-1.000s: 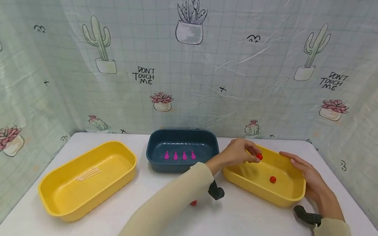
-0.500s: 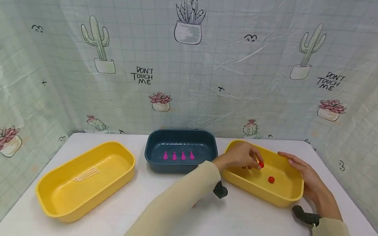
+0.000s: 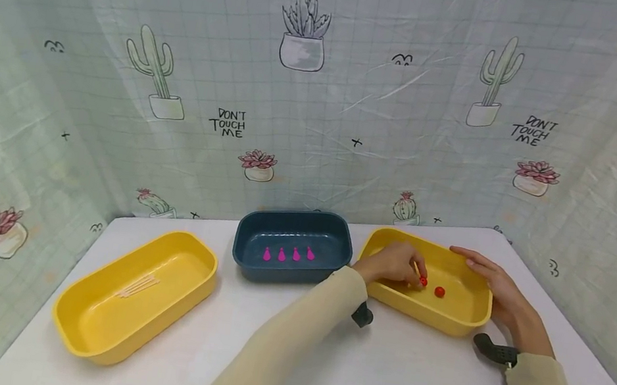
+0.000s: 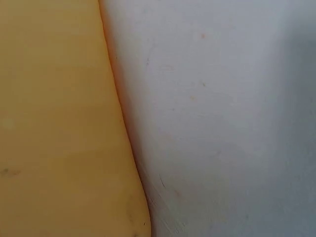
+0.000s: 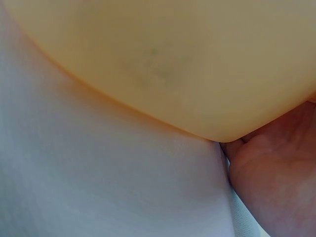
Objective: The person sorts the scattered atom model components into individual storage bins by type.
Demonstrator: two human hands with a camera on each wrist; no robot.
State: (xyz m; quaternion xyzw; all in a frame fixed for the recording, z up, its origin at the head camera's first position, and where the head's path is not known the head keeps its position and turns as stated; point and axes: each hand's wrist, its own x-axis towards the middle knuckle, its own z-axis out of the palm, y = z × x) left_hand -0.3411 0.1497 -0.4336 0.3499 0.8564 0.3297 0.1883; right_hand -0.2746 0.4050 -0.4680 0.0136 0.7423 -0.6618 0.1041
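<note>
My left hand (image 3: 398, 264) reaches down into the yellow tray (image 3: 425, 313) on the right, pinching a small red ball (image 3: 423, 281) low over the tray's floor. Just right of those fingertips lies another red ball (image 3: 440, 292). My right hand (image 3: 503, 295) rests with straight fingers against the tray's right end, the fingertips up at its rim. In the right wrist view, part of the right hand (image 5: 281, 168) shows against the tray's outer wall (image 5: 163, 64). The left wrist view holds only the tray's outer wall (image 4: 59, 118) and the white table, with no hand in it.
A dark blue tray (image 3: 290, 276) with several pink pear-shaped pieces (image 3: 282, 254) stands at the back middle. At the left, another yellow tray (image 3: 159, 310) holds several thin pale sticks (image 3: 137, 285). A cactus-print curtain (image 3: 325, 122) rises behind the white table (image 3: 377, 376).
My left hand has lowered the red ball from near the tray's back rim to its floor. The red ball seen on the table earlier is now hidden behind the left sleeve. My right hand stays put.
</note>
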